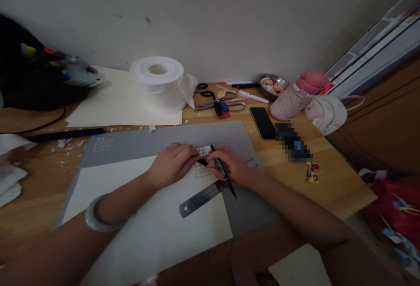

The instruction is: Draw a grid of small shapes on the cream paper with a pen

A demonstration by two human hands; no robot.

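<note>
A black pen (224, 173) slants through the fingers of my right hand (233, 167), which are closed around it. My left hand (173, 164) is closed too, its fingertips pinching a small black piece (202, 162), perhaps a pen cap, that lies between both hands. Under the fingertips is a small grid drawn in black lines (202, 172) on a large cream paper sheet (147, 216). A steel ruler (200, 199) rests diagonally on the sheet just below my hands, its right end near my right hand. The grey cutting mat (131, 141) lies beneath the paper.
Behind the mat stand a white tissue roll (157, 85) on cream sheets (95, 106), scissors (236, 106) and several pens. To the right are a phone (262, 123), a pink bottle (295, 95), a metal bowl (274, 85) and candies (312, 173). Paper scraps (67, 144) lie left.
</note>
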